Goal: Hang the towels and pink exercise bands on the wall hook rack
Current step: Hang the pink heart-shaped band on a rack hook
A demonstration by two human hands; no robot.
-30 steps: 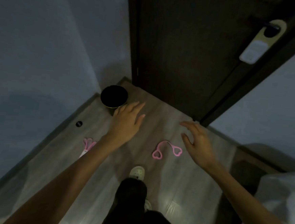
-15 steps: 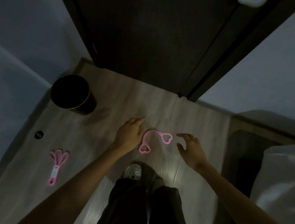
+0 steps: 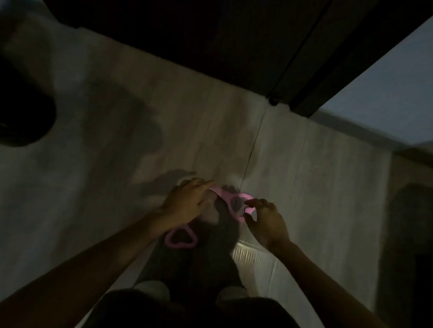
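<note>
Fingertips (image 3: 260, 203) of the right hand (image 3: 266, 223) now curl in on the band (image 3: 224, 196), forefinger and thumb seeming to pinch the rim of its far heart loop (image 3: 244, 197), though the dim light makes the hold hard to confirm. Half a second ago both hands hovered spread on either side of it; since then the person has bent low and both hands have reached it. Left hand (image 3: 187, 201) lies flat, fingers straight and released, its forefinger resting across the cord. The band is on the floor at twelve o'clock from the person's feet, its far loop at ten o'clock of the right hand, its near loop (image 3: 170, 241) at seven o'clock of the left hand, just beside the wrist. I judge the pick-up begun but no lift yet. No towels or hook rack are in sight, only the bin (image 3: 12, 111) at nine o'clock.
</note>
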